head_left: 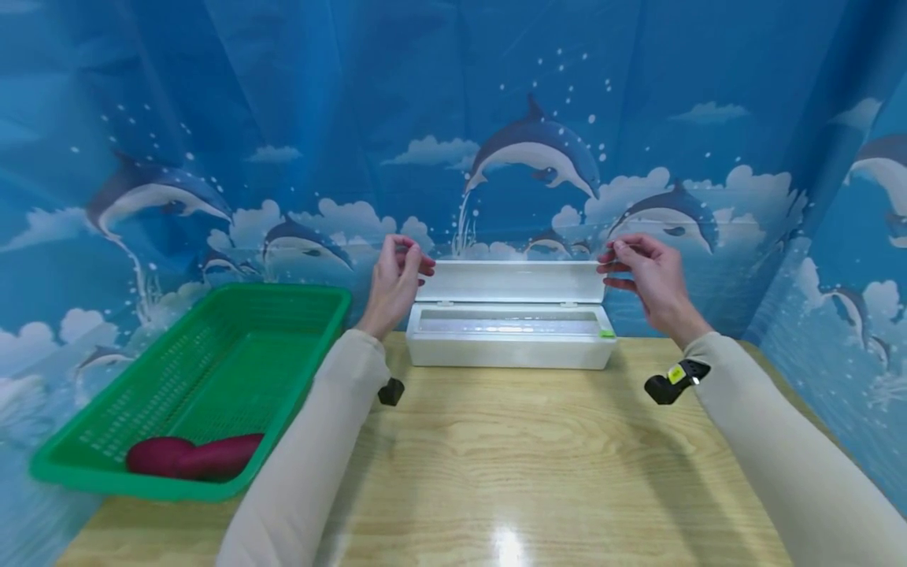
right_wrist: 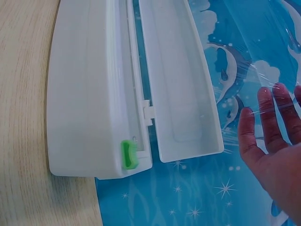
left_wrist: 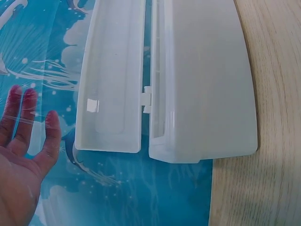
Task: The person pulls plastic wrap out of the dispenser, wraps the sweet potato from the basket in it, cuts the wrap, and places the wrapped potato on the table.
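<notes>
A white cling film dispenser sits at the back of the wooden table with its lid tilted up behind it. Inside its trough lies a pale, shiny roll. A green slide cutter is at the trough's right end. My left hand is raised beside the lid's left end, thumb and fingertips pinched together. At the lid's right end my right hand pinches in the same way. Clear cling film shows across the fingers in both wrist views, stretched between the hands and barely visible from the head.
To the left stands a green plastic basket with a smooth dark red, bulging object in its near end. A blue dolphin-print sheet hangs behind the table and along the right side. Bare wooden tabletop lies in front of the dispenser.
</notes>
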The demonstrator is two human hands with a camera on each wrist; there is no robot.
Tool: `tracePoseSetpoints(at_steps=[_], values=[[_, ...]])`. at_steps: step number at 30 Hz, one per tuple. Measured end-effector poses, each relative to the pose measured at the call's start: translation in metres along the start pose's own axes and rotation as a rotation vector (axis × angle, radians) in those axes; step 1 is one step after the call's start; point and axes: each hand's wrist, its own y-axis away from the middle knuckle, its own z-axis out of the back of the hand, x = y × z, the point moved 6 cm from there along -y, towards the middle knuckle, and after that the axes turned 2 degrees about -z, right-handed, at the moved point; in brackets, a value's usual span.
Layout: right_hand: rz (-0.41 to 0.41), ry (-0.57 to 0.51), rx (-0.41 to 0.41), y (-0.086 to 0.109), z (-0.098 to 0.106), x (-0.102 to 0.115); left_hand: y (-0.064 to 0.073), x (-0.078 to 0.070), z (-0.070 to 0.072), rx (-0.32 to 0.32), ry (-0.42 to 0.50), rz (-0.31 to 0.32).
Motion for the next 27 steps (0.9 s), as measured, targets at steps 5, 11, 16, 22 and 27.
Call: tracePoseSetpoints(at_steps=[5,11,16,22,27], values=[[0.005,-0.017,0.005,0.001,0.000,0.005,0.000,-0.005,0.001,0.001,0.002,-0.011],[0.018,-0.004,0.003,0.001,0.000,0.012,-0.003,-0.009,0.003,0.001,0.008,-0.022],[0.033,-0.005,0.008,0.002,0.000,0.018,-0.004,-0.012,0.005,-0.001,0.011,-0.028],[0.048,-0.051,0.023,0.001,0.001,0.024,-0.007,-0.015,0.007,-0.004,0.003,-0.034],[0.053,-0.057,0.019,0.001,0.000,0.029,-0.007,-0.020,0.010,-0.007,0.011,-0.035]])
